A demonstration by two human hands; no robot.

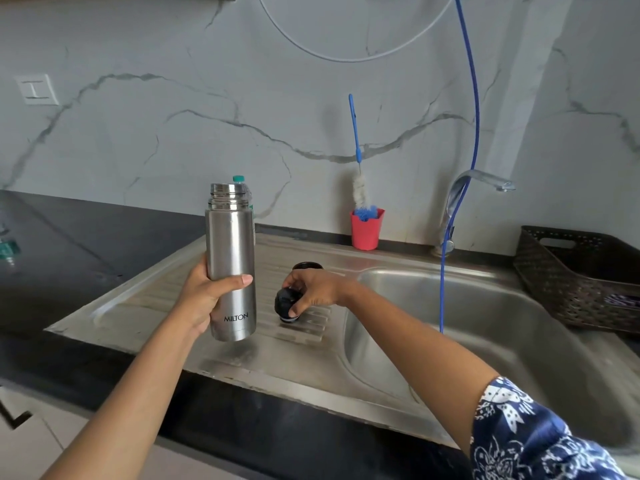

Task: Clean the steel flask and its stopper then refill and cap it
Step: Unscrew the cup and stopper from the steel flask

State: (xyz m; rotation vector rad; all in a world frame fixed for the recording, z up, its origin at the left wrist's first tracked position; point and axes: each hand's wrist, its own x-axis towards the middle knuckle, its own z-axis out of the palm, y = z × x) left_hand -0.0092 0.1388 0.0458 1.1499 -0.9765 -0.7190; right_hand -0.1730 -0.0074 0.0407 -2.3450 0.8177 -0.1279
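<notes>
My left hand (pixel 207 292) grips the steel flask (pixel 231 258) round its middle and holds it upright above the sink's ribbed drainboard (pixel 166 306); its threaded mouth is uncovered. My right hand (pixel 313 289) holds the black stopper (pixel 286 304) from above, its lower end touching the drainboard just right of the flask. Behind that hand a second dark round cap (pixel 306 265) sits on the drainboard, partly hidden.
A red cup (pixel 366 232) holding a blue bottle brush (pixel 358 174) stands by the wall. The tap (pixel 464 199) and a hanging blue tube (pixel 446 271) are over the steel basin (pixel 485 327). A dark woven basket (pixel 581 278) sits at right. A green-capped bottle (pixel 238 179) peeks behind the flask.
</notes>
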